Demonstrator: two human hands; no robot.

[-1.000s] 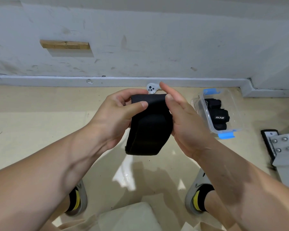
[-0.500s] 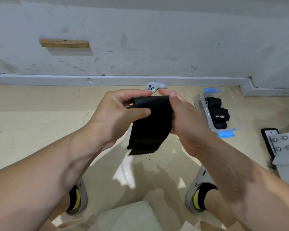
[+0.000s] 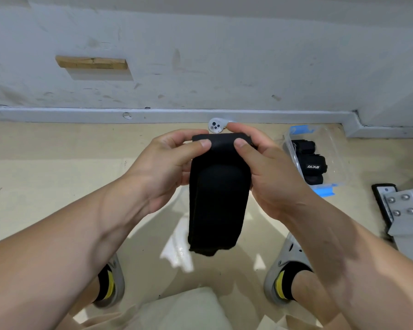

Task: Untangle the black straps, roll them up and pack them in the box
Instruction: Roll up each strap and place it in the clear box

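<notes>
A wide black strap (image 3: pixel 216 198) hangs in front of me, doubled over, its lower end dangling above the floor. My left hand (image 3: pixel 167 167) pinches its top left edge between thumb and fingers. My right hand (image 3: pixel 270 172) pinches the top right edge the same way. To the right on the floor lies a clear plastic box (image 3: pixel 334 148) with blue clips. Inside it sit rolled black straps (image 3: pixel 312 163), one showing a white logo.
A small white device (image 3: pixel 215 125) lies on the floor by the skirting, just beyond my hands. A grey bracket with screws (image 3: pixel 405 210) and a black item sit at the right edge. My two feet in grey shoes flank the strap below.
The strap now hangs longer and lower than before. Both hands have shifted their pinch along its top edge, thumbs now facing each other on the front.
</notes>
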